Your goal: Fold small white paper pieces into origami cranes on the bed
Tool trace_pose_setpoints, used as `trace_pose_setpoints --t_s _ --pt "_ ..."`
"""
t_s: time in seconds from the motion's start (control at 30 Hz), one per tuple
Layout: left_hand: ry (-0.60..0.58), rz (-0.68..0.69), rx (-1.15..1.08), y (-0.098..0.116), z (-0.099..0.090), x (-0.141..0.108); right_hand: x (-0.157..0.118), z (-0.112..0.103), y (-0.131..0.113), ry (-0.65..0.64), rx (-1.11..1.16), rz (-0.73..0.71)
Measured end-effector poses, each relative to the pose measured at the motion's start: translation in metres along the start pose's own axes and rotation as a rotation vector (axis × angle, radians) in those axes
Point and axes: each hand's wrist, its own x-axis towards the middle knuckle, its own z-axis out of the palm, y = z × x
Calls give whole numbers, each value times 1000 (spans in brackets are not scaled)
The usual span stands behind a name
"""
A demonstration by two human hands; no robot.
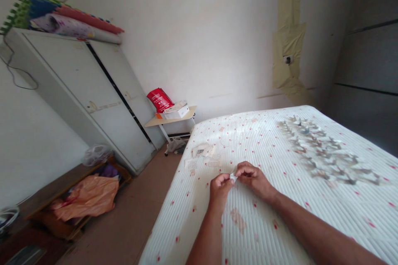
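My left hand (220, 190) and my right hand (253, 180) meet above a white ribbed bed cover with red dots (248, 232). Between their fingertips they pinch a small white folded piece, probably paper (233, 178), mostly hidden by my fingers. Farther off on the cover lie several flat paper scraps (202, 150). A wide spread of small folded grey-and-white pieces (326, 151) sits to the right, blurred, so their exact form is hard to tell.
The bed's left edge drops to a brown floor (124, 232). Beyond stand a white metal wardrobe (90, 91), a small table (171, 119) with a red bag (160, 100) and white box (176, 112), and a low wooden shelf (59, 192) holding an orange plastic bag (85, 196).
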Motion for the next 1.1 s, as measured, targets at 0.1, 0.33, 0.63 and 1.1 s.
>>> trace_pose_setpoints --t_s 0.1,0.33,0.63,1.1 --pt "8 4 10 0 0 1 0 0 1 -11 -11 -11" --pt "6 7 6 -2 -1 2 1 -1 7 -36 -31 -15" --pt "1 0 27 -4 -1 1 -1 4 1 -12 59 167" --pt "-49 31 135 -2 1 -2 0 6 -1 -25 233 199"
